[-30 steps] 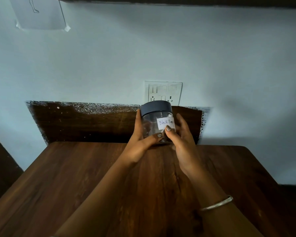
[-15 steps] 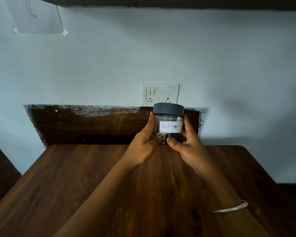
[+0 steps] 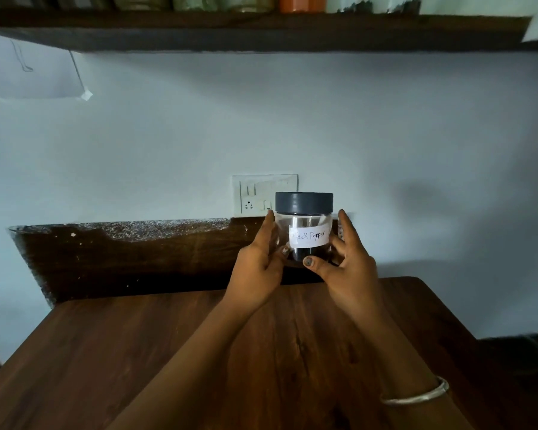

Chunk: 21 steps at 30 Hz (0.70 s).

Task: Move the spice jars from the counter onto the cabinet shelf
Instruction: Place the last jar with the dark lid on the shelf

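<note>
Clear spice jar [image 3: 305, 231], grey lid [image 3: 304, 202], white "Black Pepper" label [image 3: 308, 238], dark contents at bottom. Sits right of frame centre, upright, lifted off the wooden counter [image 3: 137, 352], between both hands. Left hand [image 3: 258, 265] on jar's left side, fingers up along the wall, thumb curled onto lower front. Right hand [image 3: 347, 262] on right side, fingers spread upward, thumb pressed on lower front. Both forearms rise from bottom of frame; bangle [image 3: 416, 395] on right wrist. Switch plate [image 3: 255, 195] on wall just behind jar. Dark shelf [image 3: 261, 32] across top of frame, jars [image 3: 199, 1] on it, cut off.
</note>
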{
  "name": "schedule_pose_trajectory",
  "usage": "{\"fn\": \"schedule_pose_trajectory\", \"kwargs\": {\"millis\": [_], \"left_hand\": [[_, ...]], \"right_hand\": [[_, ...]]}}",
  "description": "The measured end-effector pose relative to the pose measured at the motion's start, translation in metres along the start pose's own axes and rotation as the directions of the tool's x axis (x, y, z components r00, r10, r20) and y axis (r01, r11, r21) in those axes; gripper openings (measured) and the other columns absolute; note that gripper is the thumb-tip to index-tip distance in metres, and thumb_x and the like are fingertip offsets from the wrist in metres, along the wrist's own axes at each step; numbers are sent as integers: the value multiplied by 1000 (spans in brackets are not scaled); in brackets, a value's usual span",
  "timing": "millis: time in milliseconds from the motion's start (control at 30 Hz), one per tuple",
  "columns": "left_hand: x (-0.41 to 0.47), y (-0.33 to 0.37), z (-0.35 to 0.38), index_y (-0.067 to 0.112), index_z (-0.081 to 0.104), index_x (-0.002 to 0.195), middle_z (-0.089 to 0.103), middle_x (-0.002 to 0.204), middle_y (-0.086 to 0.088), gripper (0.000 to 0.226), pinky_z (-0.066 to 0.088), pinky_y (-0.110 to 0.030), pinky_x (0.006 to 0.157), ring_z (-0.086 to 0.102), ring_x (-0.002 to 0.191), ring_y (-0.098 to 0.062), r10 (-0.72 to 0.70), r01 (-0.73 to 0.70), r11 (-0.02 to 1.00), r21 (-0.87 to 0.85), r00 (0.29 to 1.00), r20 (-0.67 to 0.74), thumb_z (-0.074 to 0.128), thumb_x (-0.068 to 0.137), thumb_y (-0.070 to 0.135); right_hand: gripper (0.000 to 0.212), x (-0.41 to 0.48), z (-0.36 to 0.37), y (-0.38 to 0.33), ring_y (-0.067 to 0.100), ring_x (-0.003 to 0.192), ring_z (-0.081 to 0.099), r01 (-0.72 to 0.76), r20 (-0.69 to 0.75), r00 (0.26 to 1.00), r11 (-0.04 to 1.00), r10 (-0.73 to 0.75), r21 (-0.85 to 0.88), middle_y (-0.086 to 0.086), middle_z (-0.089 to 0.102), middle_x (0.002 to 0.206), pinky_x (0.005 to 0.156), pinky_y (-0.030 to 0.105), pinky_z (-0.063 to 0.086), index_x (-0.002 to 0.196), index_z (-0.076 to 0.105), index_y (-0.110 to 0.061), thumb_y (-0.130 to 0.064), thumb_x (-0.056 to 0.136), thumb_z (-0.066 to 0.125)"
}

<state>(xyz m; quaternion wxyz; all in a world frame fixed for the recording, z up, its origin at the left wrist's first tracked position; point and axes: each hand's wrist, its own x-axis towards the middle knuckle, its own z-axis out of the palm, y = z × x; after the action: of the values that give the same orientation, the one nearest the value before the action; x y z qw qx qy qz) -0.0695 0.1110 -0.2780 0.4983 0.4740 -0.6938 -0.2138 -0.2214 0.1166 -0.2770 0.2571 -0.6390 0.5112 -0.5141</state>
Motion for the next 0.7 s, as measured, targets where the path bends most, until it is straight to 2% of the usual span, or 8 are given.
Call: {"fn": "schedule_pose_trajectory", "kwargs": {"millis": [100, 167, 233, 333, 467, 567, 633, 700], "left_hand": [[21, 20, 12, 23, 10, 148, 44, 121, 20, 73, 42, -2, 81, 55, 104, 8, 66, -66, 998, 6, 997, 30, 52, 92, 3], [38, 38, 20, 33, 7, 144, 48, 121, 20, 76, 42, 0, 77, 60, 92, 12, 131, -133, 991, 18, 989, 67, 55, 91, 5], [56, 55, 28, 39, 5, 141, 53, 124, 16, 80, 40, 0, 75, 60, 84, 12, 175, -177, 984, 13, 979, 102, 58, 90, 7], [88, 82, 43, 57, 2, 125, 34, 114, 42, 81, 34, 9, 73, 43, 88, 29, 274, -276, 961, 4, 955, 117, 61, 89, 13], [133, 117, 58, 62, 9, 118, 30, 110, 49, 76, 35, 8, 74, 42, 91, 35, 385, -390, 920, 39, 918, 97, 62, 88, 17], [168, 145, 69, 54, 10, 132, 47, 131, 19, 78, 40, -4, 88, 50, 106, 14, 440, -443, 895, 53, 896, 68, 63, 88, 18], [192, 165, 75, 34, 8, 147, 42, 135, -2, 81, 40, -15, 94, 48, 116, -4, 453, -454, 886, 96, 891, 33, 62, 88, 20], [217, 183, 81, 28, 11, 149, 42, 131, -5, 83, 43, -22, 98, 47, 116, -9, 479, -476, 873, 106, 878, -4, 65, 86, 21]], "right_hand": [[94, 14, -21, -8, 18, 123, 54, 11, -71, 997, 1000, -11, -6, -1, 51, 139, 97, 24, 40, 148, 18, -28, -11, 76, 75], [92, 26, -38, -16, 20, 123, 55, 23, -115, 993, 1000, -24, -9, -1, 49, 140, 101, 30, 40, 148, 19, -30, -13, 77, 75], [90, 39, -57, -24, 19, 125, 53, 44, -152, 987, 998, -49, -40, -2, 48, 141, 103, 31, 39, 148, 20, -29, -15, 78, 74], [88, 65, -88, -36, 20, 126, 52, 88, -197, 975, 995, -98, -56, -1, 47, 142, 105, 31, 37, 147, 20, -29, -16, 78, 73], [86, 104, -124, -48, 23, 126, 52, 160, -244, 952, 980, -185, -116, -1, 45, 144, 105, 35, 39, 148, 20, -25, -19, 79, 72], [81, 133, -151, -59, 24, 121, 56, 243, -299, 912, 957, -282, -161, 1, 48, 142, 99, 32, 43, 146, 26, -20, -19, 79, 72], [76, 152, -170, -68, 23, 116, 59, 292, -342, 877, 939, -338, -181, 0, 54, 137, 93, 28, 45, 142, 32, -20, -18, 78, 74], [72, 172, -188, -78, 22, 111, 62, 335, -384, 841, 924, -382, -185, -1, 58, 131, 90, 27, 46, 138, 37, -20, -18, 77, 75]]}}
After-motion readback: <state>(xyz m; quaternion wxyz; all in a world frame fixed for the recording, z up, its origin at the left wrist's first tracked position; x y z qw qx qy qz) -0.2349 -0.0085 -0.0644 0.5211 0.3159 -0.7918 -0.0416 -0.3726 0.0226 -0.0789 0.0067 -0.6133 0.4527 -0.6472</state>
